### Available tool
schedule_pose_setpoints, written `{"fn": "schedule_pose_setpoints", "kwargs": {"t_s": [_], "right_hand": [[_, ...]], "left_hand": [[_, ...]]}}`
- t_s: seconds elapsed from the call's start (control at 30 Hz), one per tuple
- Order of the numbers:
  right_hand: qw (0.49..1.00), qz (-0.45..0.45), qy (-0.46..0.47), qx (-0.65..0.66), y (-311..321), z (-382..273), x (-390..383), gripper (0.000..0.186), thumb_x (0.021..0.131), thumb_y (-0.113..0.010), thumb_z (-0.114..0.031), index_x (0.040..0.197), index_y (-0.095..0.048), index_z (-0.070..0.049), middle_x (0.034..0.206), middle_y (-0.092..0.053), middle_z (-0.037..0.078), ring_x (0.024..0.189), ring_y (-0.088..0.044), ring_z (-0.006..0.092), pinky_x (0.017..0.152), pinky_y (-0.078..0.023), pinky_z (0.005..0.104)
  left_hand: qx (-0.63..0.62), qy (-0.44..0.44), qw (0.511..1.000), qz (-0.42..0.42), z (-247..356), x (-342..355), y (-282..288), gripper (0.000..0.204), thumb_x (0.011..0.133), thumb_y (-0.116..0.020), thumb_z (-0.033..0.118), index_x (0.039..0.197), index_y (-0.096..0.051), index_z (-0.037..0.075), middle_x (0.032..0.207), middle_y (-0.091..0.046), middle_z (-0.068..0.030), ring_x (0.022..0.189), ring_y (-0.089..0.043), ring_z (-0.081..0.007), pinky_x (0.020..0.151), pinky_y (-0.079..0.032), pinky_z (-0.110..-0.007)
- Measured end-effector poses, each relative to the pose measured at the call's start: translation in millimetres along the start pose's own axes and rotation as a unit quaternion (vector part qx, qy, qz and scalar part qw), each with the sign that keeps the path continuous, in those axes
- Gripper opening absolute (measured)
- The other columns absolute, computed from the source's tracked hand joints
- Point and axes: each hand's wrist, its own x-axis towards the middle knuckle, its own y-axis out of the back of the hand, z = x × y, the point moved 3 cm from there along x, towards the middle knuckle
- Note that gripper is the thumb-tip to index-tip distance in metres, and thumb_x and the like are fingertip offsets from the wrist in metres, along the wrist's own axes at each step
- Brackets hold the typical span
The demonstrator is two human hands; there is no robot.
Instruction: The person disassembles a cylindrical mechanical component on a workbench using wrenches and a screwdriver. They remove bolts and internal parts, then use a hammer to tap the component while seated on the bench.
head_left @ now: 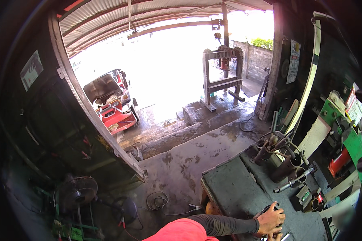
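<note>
At the lower right, my left hand (269, 221), beyond a dark sleeve, has its fingers curled over a dark round metal part (265, 209) on the dark workbench (229, 188). Just below it, the curled fingers of my right hand (275, 236) show at the bottom edge, closed on something largely hidden under my hands. A silver metal tool (286, 236) lies beside them on the bench.
Metal holders (282, 168) with tools stand on the bench's back. A fan (78, 188) and coiled cable (157, 201) are left. Beyond are concrete steps (169, 148), a press frame (207, 80) and a red vehicle (116, 118). Green machinery (352, 148) stands right.
</note>
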Motion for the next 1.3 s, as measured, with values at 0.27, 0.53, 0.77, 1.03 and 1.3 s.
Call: {"fn": "schedule_pose_setpoints", "kwargs": {"t_s": [0.27, 0.53, 0.77, 1.03, 1.3], "right_hand": [[0.998, -0.030, -0.001, 0.060, 20, 57, 22, 0.040, 0.097, -0.073, -0.020, 0.135, -0.061, -0.012, 0.105, -0.065, 0.000, 0.087, -0.062, 0.0149, 0.073, -0.050, 0.0314], [0.998, -0.011, -0.025, -0.049, 18, 34, 0, 0.054, 0.094, -0.081, -0.024, 0.140, -0.067, -0.001, 0.103, -0.041, -0.001, 0.085, -0.042, 0.0106, 0.075, -0.043, 0.0276], [0.999, -0.013, -0.043, -0.021, 8, 16, -7, 0.053, 0.094, -0.083, -0.028, 0.138, -0.069, -0.001, 0.106, -0.046, 0.001, 0.093, -0.050, 0.0133, 0.082, -0.047, 0.0294], [0.995, -0.005, -0.017, -0.101, 7, 8, -10, 0.060, 0.095, -0.081, -0.033, 0.142, -0.064, 0.000, 0.106, -0.048, -0.002, 0.085, -0.050, 0.0097, 0.068, -0.040, 0.0274], [0.955, 0.091, -0.056, -0.277, 43, -50, -43, 0.032, 0.099, -0.070, -0.024, 0.117, -0.072, 0.003, 0.091, -0.069, 0.015, 0.088, -0.069, 0.0252, 0.081, -0.053, 0.0409]], "left_hand": [[-0.116, -0.116, 0.970, 0.177, 39, 11, 65, 0.039, 0.090, -0.076, 0.021, 0.124, -0.066, 0.003, 0.130, -0.062, -0.0142, 0.123, -0.059, -0.0314, 0.109, -0.044, -0.051], [-0.049, 0.025, 0.977, 0.207, -37, -110, 159, 0.029, 0.088, -0.082, 0.003, 0.116, -0.077, 0.004, 0.110, -0.077, -0.0143, 0.092, -0.076, -0.0283, 0.078, -0.063, -0.037], [0.020, 0.218, 0.968, 0.127, -214, -182, 88, 0.022, 0.091, -0.074, 0.007, 0.112, -0.077, 0.003, 0.112, -0.078, -0.0141, 0.108, -0.074, -0.0320, 0.097, -0.058, -0.041], [0.083, 0.293, 0.945, 0.118, -203, -155, 92, 0.051, 0.088, -0.077, 0.015, 0.138, -0.069, 0.011, 0.138, -0.069, -0.0167, 0.132, -0.062, -0.0341, 0.115, -0.046, -0.044], [-0.427, 0.119, 0.895, -0.048, -80, -50, 49, 0.119, 0.077, -0.095, 0.019, 0.170, -0.022, 0.008, 0.164, -0.044, -0.0176, 0.152, -0.043, -0.0296, 0.125, -0.034, -0.041]]}}
